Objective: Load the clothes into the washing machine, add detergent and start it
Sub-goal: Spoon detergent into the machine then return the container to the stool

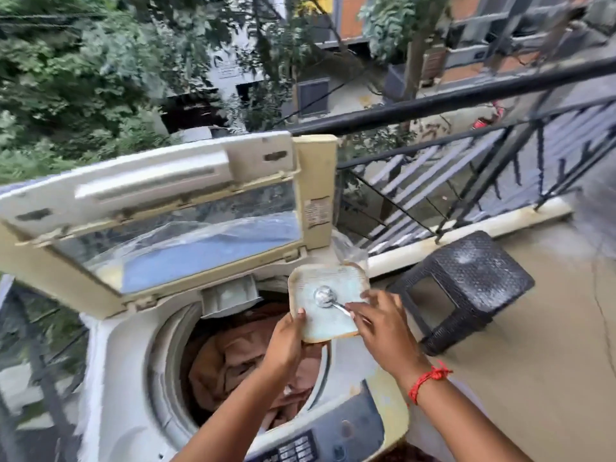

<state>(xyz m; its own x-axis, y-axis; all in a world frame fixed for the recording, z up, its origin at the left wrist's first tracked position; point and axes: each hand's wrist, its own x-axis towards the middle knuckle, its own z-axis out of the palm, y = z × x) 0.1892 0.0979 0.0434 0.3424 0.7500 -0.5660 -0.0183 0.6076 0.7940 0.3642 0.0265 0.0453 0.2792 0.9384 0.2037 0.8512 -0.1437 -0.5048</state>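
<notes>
The left hand (287, 341) held a box of detergent (328, 303) by its near edge, over the open washing machine (140, 378). The right hand (376, 323) pinched a metal spoon (328, 299) in the box. Brown clothes (240, 361) lay in the drum.

The washing machine (126, 378) is yellowed, scuffed plastic; its raised lid (150, 208) carries a glossy clear pane. Brown clothes (240, 358) in the drum look like soft matt cloth. The spoon (325, 296) is shiny metal. At 3 o'clock, the stool (466, 288) is dark, rough-textured, dusty plastic.
</notes>
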